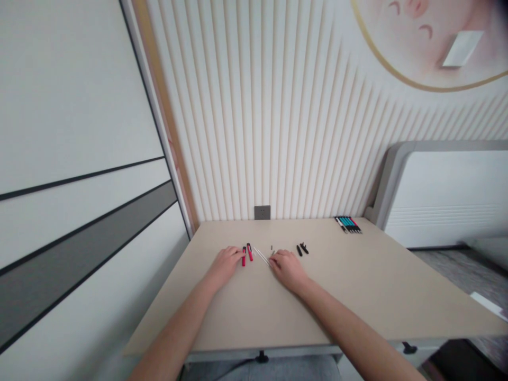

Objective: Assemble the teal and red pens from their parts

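My left hand rests on the desk with its fingers closed at a red pen barrel with a dark end. Just right of that lies a second red and black pen barrel. Two thin white sticks, like pen refills, slant across the desk towards my right hand. The fingertips of my right hand are pinched at the sticks' near ends, partly hiding them. Beyond its fingers lie tiny metallic pieces. To its right are a black cap-like piece and a black clip-shaped piece.
A flat pack of pens, black, teal and red, lies at the desk's back right. The beige desk meets a ribbed wall with a grey socket. A white cabinet stands left; a bed headboard stands right.
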{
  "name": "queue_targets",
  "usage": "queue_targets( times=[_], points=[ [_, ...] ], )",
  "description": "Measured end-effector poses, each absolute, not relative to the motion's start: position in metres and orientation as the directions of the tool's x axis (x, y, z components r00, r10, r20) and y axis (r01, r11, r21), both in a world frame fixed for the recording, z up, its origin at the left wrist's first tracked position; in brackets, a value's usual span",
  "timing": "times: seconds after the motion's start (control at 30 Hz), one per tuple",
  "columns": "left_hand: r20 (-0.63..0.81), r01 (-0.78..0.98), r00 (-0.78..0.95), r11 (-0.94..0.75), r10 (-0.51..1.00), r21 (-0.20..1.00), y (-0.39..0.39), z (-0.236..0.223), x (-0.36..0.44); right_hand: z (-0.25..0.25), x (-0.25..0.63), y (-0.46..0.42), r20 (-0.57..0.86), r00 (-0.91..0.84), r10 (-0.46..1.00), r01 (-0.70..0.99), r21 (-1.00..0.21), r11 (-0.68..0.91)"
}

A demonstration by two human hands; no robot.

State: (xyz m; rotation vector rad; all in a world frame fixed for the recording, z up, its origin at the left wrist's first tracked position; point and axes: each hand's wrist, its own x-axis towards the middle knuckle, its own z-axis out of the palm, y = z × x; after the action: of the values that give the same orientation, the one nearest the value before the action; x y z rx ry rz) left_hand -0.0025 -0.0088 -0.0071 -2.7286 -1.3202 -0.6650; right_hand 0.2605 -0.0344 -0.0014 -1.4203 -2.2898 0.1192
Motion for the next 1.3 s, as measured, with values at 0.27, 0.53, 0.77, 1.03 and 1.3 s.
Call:
queue_targets(
  times=[0.27, 0.53, 0.77, 1.03, 1.3],
  points=[
    [0.326, 0.71, 0.666, -0.704, 0.671, -0.003, -0.004, -0.006, -0.004, -0.003, 0.273, -0.017, 0.29, -0.263, 0.92, 0.903, -0.263, 0.34],
    [0.299, 0.688, 0.695, -0.725, 0.654, -0.013, -0.004, -0.001, -0.015, -0.004, 0.269, -0.014, 0.297, -0.29, 0.91, 0.893, -0.257, 0.369],
    [0.419, 0.634, 0.427, -0.596, 0.801, 0.493, -0.008, -0.003, -0.008, 0.006, 0.243, -0.014, 0.334, -0.46, 0.823, 0.821, -0.194, 0.537],
    [0.34, 0.318, 0.231, -0.401, 0.911, 0.859, -0.01, -0.009, -0.003, 0.008, 0.209, -0.004, 0.292, -0.473, 0.831, 0.845, -0.117, 0.522],
    [0.356, 0.469, 0.273, -0.447, 0.894, 0.762, -0.011, -0.007, -0.004, 0.008, 0.202, -0.006, 0.286, -0.461, 0.84, 0.849, -0.134, 0.511]
  ],
)
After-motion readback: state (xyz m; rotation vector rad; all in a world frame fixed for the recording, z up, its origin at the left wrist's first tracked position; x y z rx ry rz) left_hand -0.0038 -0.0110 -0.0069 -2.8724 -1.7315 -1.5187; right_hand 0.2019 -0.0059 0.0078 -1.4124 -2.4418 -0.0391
